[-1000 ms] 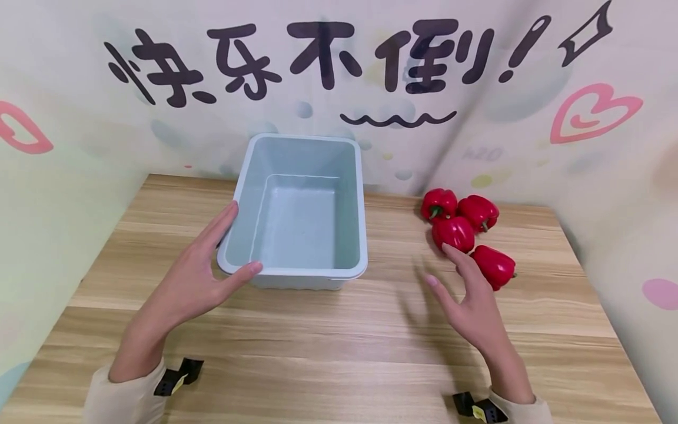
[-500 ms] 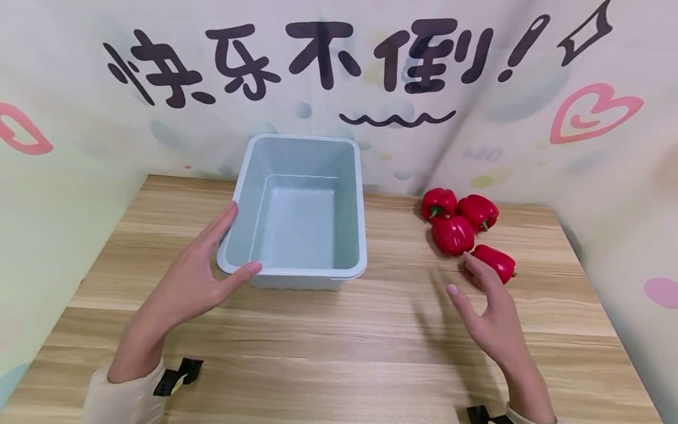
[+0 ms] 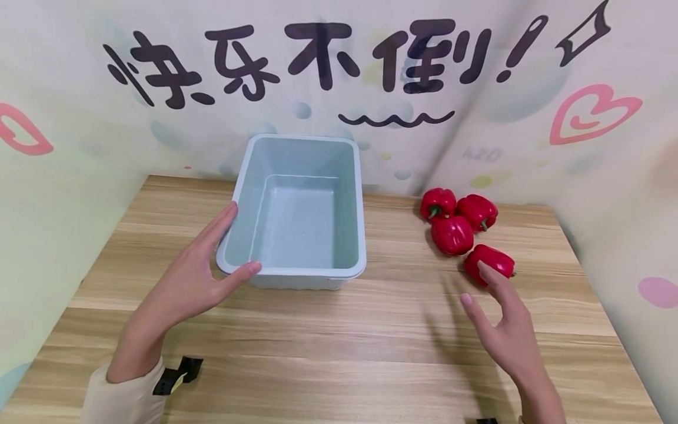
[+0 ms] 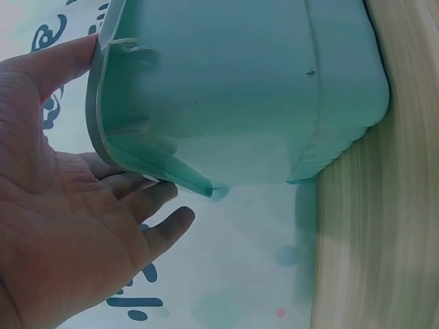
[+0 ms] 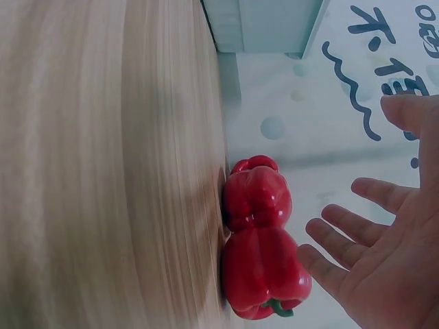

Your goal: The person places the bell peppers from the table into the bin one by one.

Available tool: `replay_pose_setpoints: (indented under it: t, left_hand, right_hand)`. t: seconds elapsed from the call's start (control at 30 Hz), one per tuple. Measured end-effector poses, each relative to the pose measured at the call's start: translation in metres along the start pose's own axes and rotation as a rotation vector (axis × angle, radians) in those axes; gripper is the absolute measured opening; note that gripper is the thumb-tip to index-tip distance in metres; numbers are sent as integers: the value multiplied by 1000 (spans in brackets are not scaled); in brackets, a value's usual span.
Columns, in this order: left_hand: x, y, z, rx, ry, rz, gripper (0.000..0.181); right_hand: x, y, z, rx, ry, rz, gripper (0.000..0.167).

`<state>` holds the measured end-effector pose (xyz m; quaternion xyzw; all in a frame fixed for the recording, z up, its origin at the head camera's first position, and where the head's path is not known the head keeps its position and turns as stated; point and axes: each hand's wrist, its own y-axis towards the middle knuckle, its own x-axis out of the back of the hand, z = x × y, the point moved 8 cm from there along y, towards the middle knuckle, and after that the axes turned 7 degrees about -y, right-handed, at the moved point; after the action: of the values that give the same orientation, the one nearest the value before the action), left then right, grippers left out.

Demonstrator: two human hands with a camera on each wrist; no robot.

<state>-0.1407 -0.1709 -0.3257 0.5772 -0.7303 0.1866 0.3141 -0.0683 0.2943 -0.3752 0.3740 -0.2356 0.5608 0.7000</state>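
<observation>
A light blue plastic bin (image 3: 304, 229) stands on the wooden table, its inside bare. My left hand (image 3: 193, 274) touches the bin's near left corner, thumb at the near rim and straight fingers along the left side. In the left wrist view the left hand (image 4: 82, 205) has its fingers loosely spread beside the bin wall (image 4: 240, 96). My right hand (image 3: 511, 330) hovers with spread fingers, holding nothing. One red bell pepper (image 3: 489, 265) lies just beyond its fingertips. Two peppers show in the right wrist view, the nearer one (image 5: 264, 271) beside the right hand (image 5: 384, 253).
More red bell peppers cluster behind: one in the middle (image 3: 452, 235), one at the back left (image 3: 438, 204) and one at the back right (image 3: 478, 212). A printed cloth (image 3: 397, 147) hangs directly behind the bin and the table's (image 3: 328, 341) back edge.
My right hand has drawn back to the right and toward me, away from the peppers, uncovering more of the nearest one. The left hand and the bin have stayed put.
</observation>
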Motion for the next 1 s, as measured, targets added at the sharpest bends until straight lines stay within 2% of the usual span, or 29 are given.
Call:
replay_pose_setpoints:
  t: [0.27, 0.53, 0.73, 1.0]
  left_hand:
    - [0, 0, 0, 5, 3, 6, 103]
    - [2, 0, 0, 23, -35, 7, 105]
    - [2, 1, 0, 36, -28, 31, 106]
    - [3, 3, -1, 59, -39, 65, 108]
  right_hand:
    - [3, -4, -6, -5, 28, -19, 65]
    - [4, -5, -9, -5, 44, -25, 64]
    - [4, -7, -13, -27, 31, -17, 64]
    - [2, -7, -15, -18, 46, -19, 65]
